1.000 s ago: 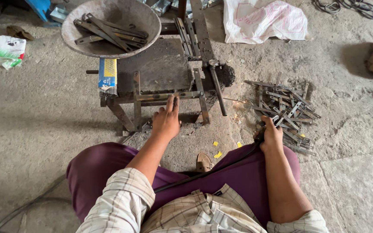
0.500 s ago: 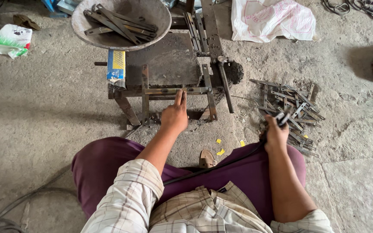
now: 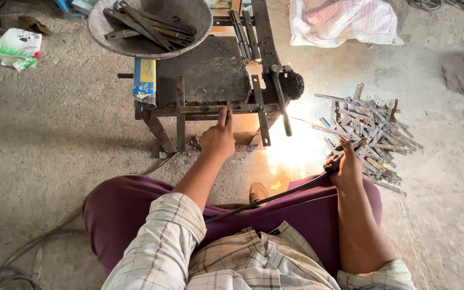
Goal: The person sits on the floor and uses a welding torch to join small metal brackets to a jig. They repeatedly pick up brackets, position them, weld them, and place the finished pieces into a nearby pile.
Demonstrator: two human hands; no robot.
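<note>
I sit on the floor in purple trousers before a low metal stand (image 3: pixel 205 80). My left hand (image 3: pixel 217 138) rests with fingers on a metal strip (image 3: pixel 216 108) lying along the stand's front edge. My right hand (image 3: pixel 346 164) grips a welding electrode holder (image 3: pixel 345 153) with a black cable (image 3: pixel 264 200) running across my lap. It sits at the near edge of a pile of angled metal pieces (image 3: pixel 366 129) on the floor. A hammer (image 3: pixel 281 96) lies on the stand's right side.
A round metal pan (image 3: pixel 151 24) holding several metal strips sits on the stand's far left. A yellow and blue box (image 3: pixel 145 80) lies on the stand. A white sack (image 3: pixel 345 21) lies at the far right, a small plastic bag (image 3: pixel 17 47) far left. Cables (image 3: pixel 12 258) run near left.
The view has shifted slightly. My right hand has drawn back from the pile with the holder. A bright glow now lights the floor right of the stand. My left hand stays on the strip.
</note>
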